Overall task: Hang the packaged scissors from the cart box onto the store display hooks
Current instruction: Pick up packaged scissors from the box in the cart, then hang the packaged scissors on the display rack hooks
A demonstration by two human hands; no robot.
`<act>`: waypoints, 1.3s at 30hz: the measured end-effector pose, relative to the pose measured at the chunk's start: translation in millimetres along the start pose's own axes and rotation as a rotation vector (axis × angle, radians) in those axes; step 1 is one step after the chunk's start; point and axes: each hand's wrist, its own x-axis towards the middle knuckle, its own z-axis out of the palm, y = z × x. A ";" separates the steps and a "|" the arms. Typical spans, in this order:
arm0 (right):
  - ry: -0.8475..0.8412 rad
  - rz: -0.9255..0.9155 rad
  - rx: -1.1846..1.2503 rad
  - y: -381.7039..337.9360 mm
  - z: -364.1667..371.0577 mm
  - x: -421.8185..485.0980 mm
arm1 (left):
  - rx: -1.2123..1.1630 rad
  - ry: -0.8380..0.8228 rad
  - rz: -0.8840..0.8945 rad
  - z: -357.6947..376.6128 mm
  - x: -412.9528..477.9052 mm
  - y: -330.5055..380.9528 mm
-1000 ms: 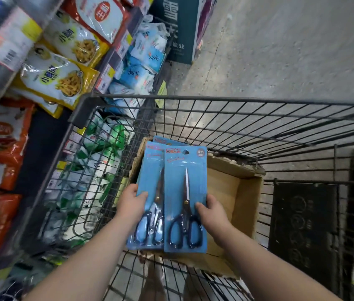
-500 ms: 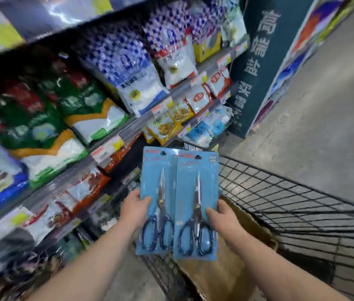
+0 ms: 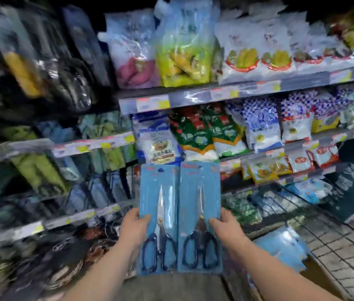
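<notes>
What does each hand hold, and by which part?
Left hand: left scissors pack, by its left edge; right hand: right scissors pack, by its right edge.

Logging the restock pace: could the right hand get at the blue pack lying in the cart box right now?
Probably not yet. The right hand grips a scissors pack, so its fingers are taken. The blue pack lies uncovered close by, so nothing else blocks it.

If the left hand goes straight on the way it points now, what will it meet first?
Probably the white bag with blue edges straight ahead, touched first by the blue card scissors pack that the left hand holds; depth is unclear.
</notes>
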 end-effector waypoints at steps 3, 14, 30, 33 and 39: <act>-0.141 -0.059 -0.040 -18.9 78.2 -40.7 | -0.089 0.129 -0.032 -96.5 -35.0 -38.6; -0.520 -0.271 -0.253 -75.9 303.5 -154.8 | -0.220 0.621 -0.108 -338.5 -128.8 -128.0; -0.467 -0.288 -0.339 -139.5 479.2 -75.2 | -0.302 0.727 -0.152 -453.3 -25.6 -133.1; -0.488 -0.280 -0.381 -152.4 508.1 -51.6 | -0.292 0.728 -0.173 -469.6 8.3 -121.3; -0.462 -0.237 -0.346 -161.8 550.4 -17.4 | -0.327 0.677 -0.246 -489.1 67.5 -128.5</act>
